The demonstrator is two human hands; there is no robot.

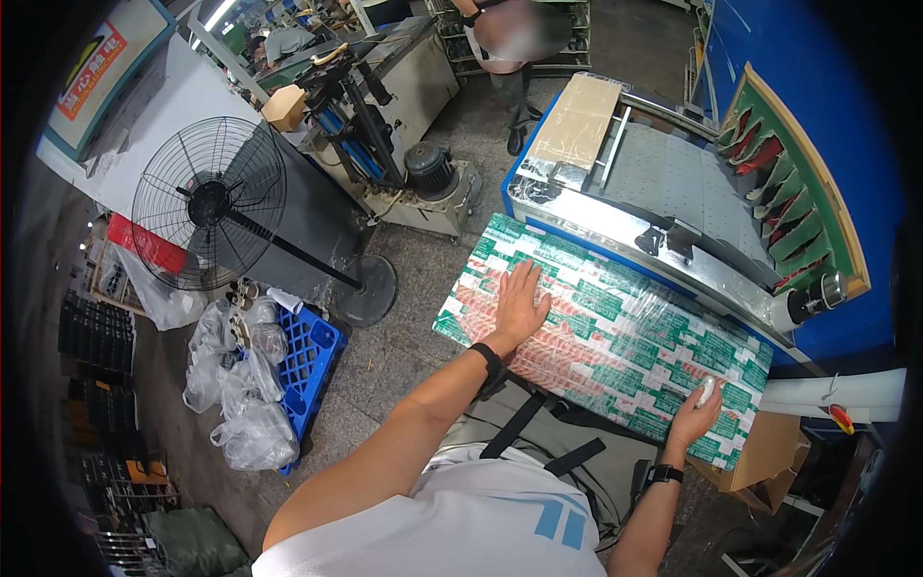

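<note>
A table board (615,337) in front of me is covered with green, white and red printed sheeting under a glossy clear layer. My left hand (520,306) lies palm down on its left part, fingers stretched out and nothing in them. Near the right end of the board, my right hand (690,419) is closed around a small, pale, shiny object (707,390). Its kind is too small to make out, and the fingers cover part of it. Both wrists wear black bands.
Beyond the board stands a blue machine with a grey conveyor bed (663,178) and a green strip curtain (803,231). At left are a black fan (209,204) and a blue pallet (312,370) with plastic bags (255,438). A cardboard box (769,462) sits lower right. Another person (514,58) stands far off.
</note>
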